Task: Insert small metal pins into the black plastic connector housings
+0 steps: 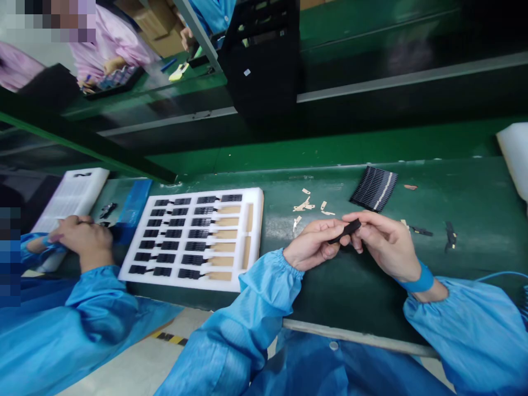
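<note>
Over green bench (355, 300), holding small black piece (345, 231) out in front, between left hand (317, 242) and right hand (388, 245), with fingers of both pinched narrow on it. Could slip if gripped unevenly; could bend if pressed too hard from both ends. Near left hand, see loose pale slips (304, 205): likely to scatter if brushed by left sleeve (258, 308). Beyond right hand, see black ribbed stack (373, 188): likely to skew if knocked. By same left sleeve, see white foam tray (223, 285): likely to shift if nudged in passing.
</note>
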### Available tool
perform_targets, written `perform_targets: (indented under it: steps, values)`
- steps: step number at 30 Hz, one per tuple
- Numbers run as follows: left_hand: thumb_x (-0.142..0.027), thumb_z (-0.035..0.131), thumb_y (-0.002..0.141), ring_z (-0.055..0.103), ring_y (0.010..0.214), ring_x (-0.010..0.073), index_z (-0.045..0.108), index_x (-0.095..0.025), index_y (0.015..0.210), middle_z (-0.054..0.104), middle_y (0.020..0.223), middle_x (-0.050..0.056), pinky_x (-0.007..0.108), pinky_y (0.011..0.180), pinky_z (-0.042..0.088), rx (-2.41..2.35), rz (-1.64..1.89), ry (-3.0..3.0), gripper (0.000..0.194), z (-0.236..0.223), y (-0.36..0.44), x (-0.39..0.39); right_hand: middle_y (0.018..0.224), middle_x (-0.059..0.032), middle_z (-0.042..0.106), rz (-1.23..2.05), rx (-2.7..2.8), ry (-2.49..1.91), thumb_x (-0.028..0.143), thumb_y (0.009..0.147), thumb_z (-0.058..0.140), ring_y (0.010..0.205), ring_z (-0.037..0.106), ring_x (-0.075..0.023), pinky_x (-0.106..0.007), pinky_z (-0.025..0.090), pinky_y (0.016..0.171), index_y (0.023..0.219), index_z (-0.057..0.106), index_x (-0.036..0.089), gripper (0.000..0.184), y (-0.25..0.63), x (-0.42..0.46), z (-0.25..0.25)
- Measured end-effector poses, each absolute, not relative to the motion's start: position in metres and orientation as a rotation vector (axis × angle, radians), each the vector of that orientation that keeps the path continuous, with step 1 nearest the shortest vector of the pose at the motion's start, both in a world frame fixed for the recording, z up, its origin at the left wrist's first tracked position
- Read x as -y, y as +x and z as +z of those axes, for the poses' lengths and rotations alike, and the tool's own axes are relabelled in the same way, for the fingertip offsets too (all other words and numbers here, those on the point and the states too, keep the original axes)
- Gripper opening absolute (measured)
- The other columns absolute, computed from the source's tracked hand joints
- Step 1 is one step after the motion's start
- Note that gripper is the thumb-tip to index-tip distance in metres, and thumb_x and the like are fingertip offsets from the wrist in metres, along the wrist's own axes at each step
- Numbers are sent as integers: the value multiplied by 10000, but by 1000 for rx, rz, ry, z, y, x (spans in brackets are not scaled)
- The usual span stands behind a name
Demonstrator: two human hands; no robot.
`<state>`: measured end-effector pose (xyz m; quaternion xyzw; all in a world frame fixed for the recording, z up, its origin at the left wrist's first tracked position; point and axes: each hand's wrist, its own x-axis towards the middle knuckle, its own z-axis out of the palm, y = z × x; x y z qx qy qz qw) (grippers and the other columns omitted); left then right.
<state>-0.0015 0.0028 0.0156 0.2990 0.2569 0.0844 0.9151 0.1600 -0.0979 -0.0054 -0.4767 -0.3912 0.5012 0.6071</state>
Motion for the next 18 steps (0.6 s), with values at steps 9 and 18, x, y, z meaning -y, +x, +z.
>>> perform_targets:
  steps: [9,18]
  values:
    - [-391,842,786,371,436,-24,652,-99,912,559,761,-14,121,388,228,-519,183,603,371,11,-3,-3,736,-20,659,1137,921,-1128,376,955,693,593,576,-134,-274,507,560,1145,733,187,271,158,96,-2]
    - [-485,804,801,488,442,24,652,-104,1026,657,761,10,151,402,337,-610,268,867,467,6,-1,-6,707,2,647,1182,854,-1293,500,962,632,511,573,-130,-251,480,452,1210,638,185,402,164,91,0]
